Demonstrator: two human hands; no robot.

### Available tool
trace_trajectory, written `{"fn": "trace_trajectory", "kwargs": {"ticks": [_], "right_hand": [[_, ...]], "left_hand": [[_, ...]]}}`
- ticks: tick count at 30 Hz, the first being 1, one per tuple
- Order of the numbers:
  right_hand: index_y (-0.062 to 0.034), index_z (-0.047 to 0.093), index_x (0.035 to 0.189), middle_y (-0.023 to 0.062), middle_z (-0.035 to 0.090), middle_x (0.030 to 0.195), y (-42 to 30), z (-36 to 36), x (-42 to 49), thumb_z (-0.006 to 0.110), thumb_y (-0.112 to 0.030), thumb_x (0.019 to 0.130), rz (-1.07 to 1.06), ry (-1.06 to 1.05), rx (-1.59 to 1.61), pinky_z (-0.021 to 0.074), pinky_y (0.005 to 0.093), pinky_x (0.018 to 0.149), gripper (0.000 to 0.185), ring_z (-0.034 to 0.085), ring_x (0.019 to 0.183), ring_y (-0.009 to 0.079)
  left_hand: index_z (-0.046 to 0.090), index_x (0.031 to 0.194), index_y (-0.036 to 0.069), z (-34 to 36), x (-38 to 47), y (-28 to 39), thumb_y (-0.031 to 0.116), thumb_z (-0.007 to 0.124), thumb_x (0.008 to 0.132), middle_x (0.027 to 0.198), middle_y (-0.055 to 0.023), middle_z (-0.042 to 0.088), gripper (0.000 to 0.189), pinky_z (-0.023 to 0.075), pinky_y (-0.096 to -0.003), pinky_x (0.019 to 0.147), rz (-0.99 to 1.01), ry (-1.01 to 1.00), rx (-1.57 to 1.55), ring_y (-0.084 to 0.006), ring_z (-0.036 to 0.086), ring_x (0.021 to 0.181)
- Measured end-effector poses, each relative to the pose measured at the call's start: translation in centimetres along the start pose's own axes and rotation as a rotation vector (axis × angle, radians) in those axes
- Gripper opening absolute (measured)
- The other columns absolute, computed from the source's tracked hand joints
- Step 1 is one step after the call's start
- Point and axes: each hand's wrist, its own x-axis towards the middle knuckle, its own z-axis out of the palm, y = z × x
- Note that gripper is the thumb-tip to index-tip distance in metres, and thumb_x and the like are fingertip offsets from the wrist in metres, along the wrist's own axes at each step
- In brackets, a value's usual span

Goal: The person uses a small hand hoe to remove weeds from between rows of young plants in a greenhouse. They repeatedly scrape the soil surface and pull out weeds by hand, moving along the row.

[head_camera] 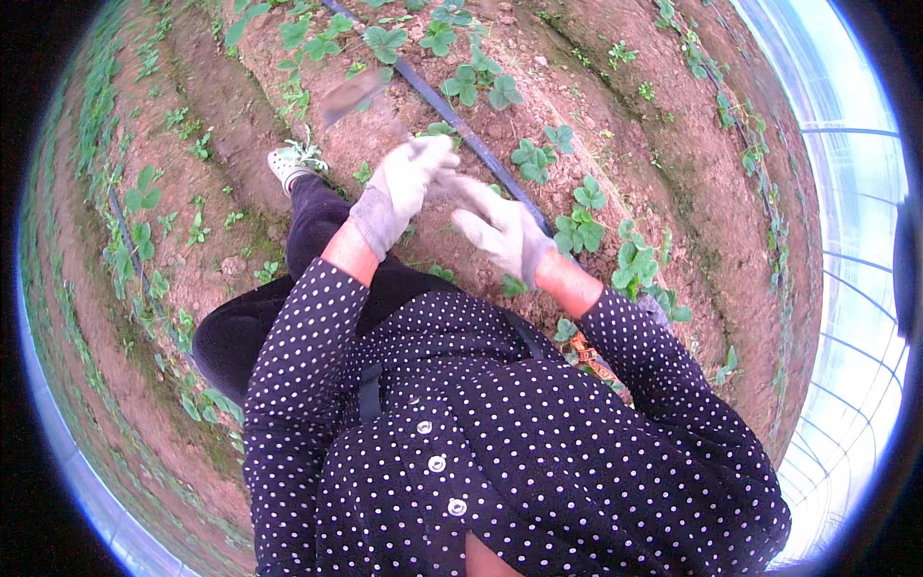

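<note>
My left hand (pixel 405 184), in a white work glove with a grey cuff, is closed around the handle of a hand hoe. The hoe's blade (pixel 353 97) is blurred and stands above the soil, up and left of the fist. Beside it, my right hand (pixel 499 222), gloved alike, has its thumb apart and its fingers stretched towards the left fist. Its fingertips are blurred, so I cannot tell whether they touch the left glove. Below both hands lies reddish-brown soil (pixel 440 231). Low leafy plants that look like strawberry (pixel 533 160) grow just beyond the right hand.
A dark irrigation hose (pixel 461 130) runs diagonally along the bed. My foot in a pale clog (pixel 287 167) is by a greyish weed (pixel 306 150). An orange strip with writing (pixel 595 360) lies by my right forearm. Ribbed plastic greenhouse sheeting (pixel 858 216) stands at the right.
</note>
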Motion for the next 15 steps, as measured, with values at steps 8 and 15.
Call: {"fn": "trace_trajectory", "kwargs": {"ticks": [8, 15], "right_hand": [[-0.0110, 0.074, 0.111, 0.0183, 0.076, 0.104, 11.7, -1.0, 15.7, 0.065, -0.043, 0.095, 0.487, 0.010, -0.516, 0.0557, 0.0477, 0.090, 0.037, 0.073, 0.102, 0.0375], [-0.0068, 0.074, 0.104, 0.0084, 0.076, 0.087, 16.9, -3.4, 16.8, 0.067, -0.033, 0.096, 0.537, 0.112, 0.164, 0.0567, 0.0402, 0.079, 0.028, 0.072, 0.083, 0.0236]], "left_hand": [[0.063, 0.114, 0.001, -8.4, -0.6, 0.6, 0.035, 0.058, 0.110, 0.094, -0.0103, 0.073, 0.035, 0.0605, -0.0384, 0.083, 0.232, 0.140, -0.342, -0.0239, 0.072, 0.087], [0.063, 0.116, 0.000, -13.8, -7.3, 4.8, 0.035, 0.059, 0.110, 0.097, -0.0100, 0.072, 0.036, 0.0591, -0.0360, 0.084, 0.303, 0.373, -0.249, -0.0216, 0.072, 0.088]]}}
